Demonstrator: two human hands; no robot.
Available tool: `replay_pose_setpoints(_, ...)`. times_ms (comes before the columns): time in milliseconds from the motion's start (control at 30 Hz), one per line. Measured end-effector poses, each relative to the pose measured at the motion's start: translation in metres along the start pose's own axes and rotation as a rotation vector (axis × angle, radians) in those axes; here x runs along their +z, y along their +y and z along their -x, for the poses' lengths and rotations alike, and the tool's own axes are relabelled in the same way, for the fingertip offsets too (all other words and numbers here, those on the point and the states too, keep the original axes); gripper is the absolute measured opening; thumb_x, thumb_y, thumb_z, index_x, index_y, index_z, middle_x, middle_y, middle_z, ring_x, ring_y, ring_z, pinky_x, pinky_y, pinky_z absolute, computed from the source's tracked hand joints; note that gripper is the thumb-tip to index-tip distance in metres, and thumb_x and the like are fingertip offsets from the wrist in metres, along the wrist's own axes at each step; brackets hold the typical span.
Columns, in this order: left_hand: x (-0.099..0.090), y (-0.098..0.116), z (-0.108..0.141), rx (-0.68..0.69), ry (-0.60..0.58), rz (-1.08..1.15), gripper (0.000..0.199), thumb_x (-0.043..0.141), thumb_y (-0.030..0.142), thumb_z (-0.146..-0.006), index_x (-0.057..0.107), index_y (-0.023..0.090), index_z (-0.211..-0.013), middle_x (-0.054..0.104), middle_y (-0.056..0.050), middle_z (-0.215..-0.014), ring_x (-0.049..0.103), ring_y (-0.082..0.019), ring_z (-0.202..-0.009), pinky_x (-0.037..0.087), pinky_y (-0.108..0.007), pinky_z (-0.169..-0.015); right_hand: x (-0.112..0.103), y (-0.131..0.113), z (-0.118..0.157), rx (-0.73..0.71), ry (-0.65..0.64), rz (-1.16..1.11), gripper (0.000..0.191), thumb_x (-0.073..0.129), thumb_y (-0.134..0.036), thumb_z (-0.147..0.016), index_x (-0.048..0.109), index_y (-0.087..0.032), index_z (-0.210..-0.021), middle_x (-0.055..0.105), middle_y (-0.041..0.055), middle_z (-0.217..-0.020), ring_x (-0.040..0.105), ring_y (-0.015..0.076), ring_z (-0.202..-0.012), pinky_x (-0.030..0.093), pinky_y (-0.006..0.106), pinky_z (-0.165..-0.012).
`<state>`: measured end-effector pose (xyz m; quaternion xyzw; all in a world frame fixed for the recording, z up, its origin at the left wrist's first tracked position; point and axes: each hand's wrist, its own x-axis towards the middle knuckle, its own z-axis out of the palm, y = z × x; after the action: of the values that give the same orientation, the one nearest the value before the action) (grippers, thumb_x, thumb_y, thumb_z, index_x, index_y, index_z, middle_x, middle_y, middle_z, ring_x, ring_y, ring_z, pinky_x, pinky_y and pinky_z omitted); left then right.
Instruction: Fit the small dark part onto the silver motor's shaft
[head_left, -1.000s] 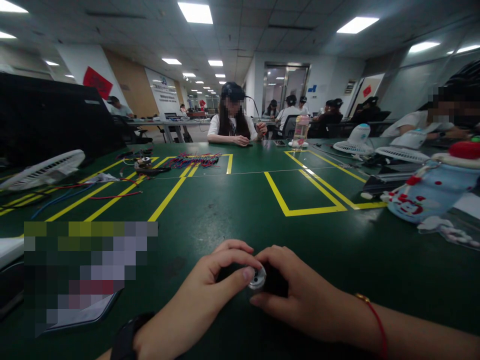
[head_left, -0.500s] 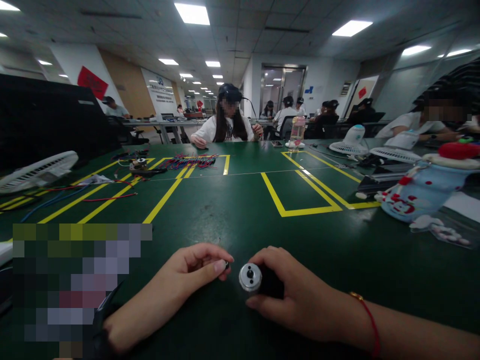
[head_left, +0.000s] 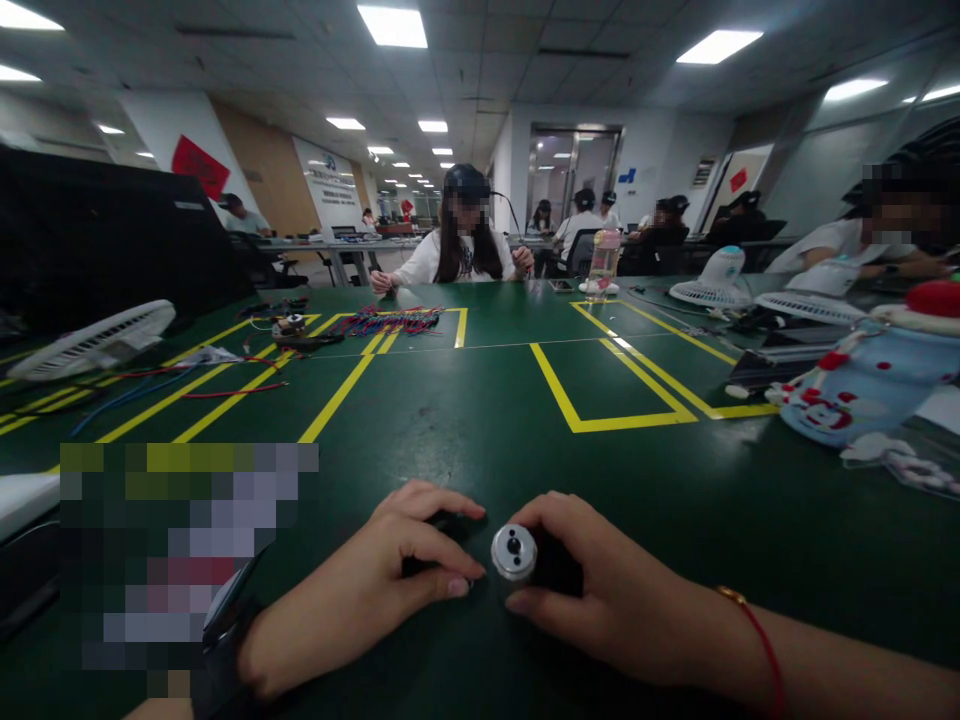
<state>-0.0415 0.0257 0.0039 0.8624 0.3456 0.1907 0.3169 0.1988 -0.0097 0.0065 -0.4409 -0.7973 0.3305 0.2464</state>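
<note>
My right hand [head_left: 577, 570] is wrapped round a dark cylinder with a silver metal end [head_left: 514, 552]; a black centre and small dark holes show in that end, which faces the camera. Just left of it is my left hand [head_left: 420, 550], thumb and index finger pinched together at a small dark piece [head_left: 471, 583], mostly hidden by the fingertips. Its other fingers are spread and reach forward over the green table. A narrow gap separates the left fingertips from the metal end.
Coloured wires [head_left: 394, 320] lie on the green table [head_left: 435, 400] beyond yellow tape. A fan [head_left: 97, 340] stands at left; a blue cup [head_left: 862, 375], more fans and a pink bottle [head_left: 604, 262] are at right. A person [head_left: 469, 250] sits opposite.
The small piece has gone lower and is more hidden by my left fingertips, whose other fingers have spread forward. The whole view has shifted slightly. The person opposite has raised a hand.
</note>
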Motion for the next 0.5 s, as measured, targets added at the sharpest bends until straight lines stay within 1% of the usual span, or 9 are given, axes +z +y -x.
replay_pose_setpoints(167,-0.0031,-0.0005,-0.0012,0.014,-0.01,-0.023,0.018,0.064,0.024,-0.084,0.074,0.036,-0.093,0.059,-0.001,-0.125,0.05,-0.025,-0.115,0.038,-0.043,-0.099,0.0,0.0004,0.0,0.003,-0.006,0.002,0.03,0.069,-0.026,-0.075,0.058,-0.023,-0.103,0.06,0.0018,-0.097,0.053,0.0196,-0.086,0.042,0.033,-0.075)
replay_pose_setpoints(300,-0.0057,0.0015,0.0,0.034,-0.064,-0.076,0.025,0.061,0.021,-0.086,0.072,0.038,-0.102,0.056,0.0,-0.131,0.047,-0.025,-0.119,0.037,-0.043,-0.101,-0.0003,0.0003,-0.0002,0.006,-0.003,-0.004,0.031,0.069,-0.026,-0.075,0.057,-0.023,-0.103,0.059,0.0022,-0.098,0.053,0.0199,-0.087,0.042,0.033,-0.075)
replay_pose_setpoints(367,-0.0061,0.0021,0.0014,0.036,-0.071,-0.076,0.035,0.057,0.016,-0.087,0.067,0.039,-0.112,0.055,0.001,-0.133,0.045,-0.024,-0.122,0.035,-0.044,-0.103,-0.0004,-0.0002,0.0001,0.009,-0.006,-0.006,0.03,0.069,-0.026,-0.076,0.057,-0.024,-0.103,0.059,0.0021,-0.098,0.053,0.02,-0.088,0.042,0.033,-0.076)
replay_pose_setpoints(433,-0.0058,0.0027,0.0028,0.024,-0.052,-0.052,0.045,0.053,0.011,-0.088,0.059,0.039,-0.122,0.055,0.0,-0.133,0.045,-0.023,-0.123,0.033,-0.044,-0.105,-0.0004,-0.0007,0.0005,0.013,-0.008,-0.002,0.029,0.068,-0.026,-0.076,0.056,-0.024,-0.103,0.059,0.0021,-0.098,0.053,0.0201,-0.088,0.042,0.034,-0.076)
replay_pose_setpoints(500,-0.0053,0.0037,0.0039,0.003,-0.03,-0.021,0.049,0.051,0.009,-0.088,0.054,0.037,-0.127,0.056,-0.001,-0.131,0.046,-0.022,-0.122,0.034,-0.043,-0.105,-0.0003,-0.0011,0.0008,0.016,-0.01,0.004,0.029,0.068,-0.025,-0.076,0.056,-0.023,-0.103,0.059,0.002,-0.098,0.053,0.0201,-0.088,0.042,0.034,-0.076)
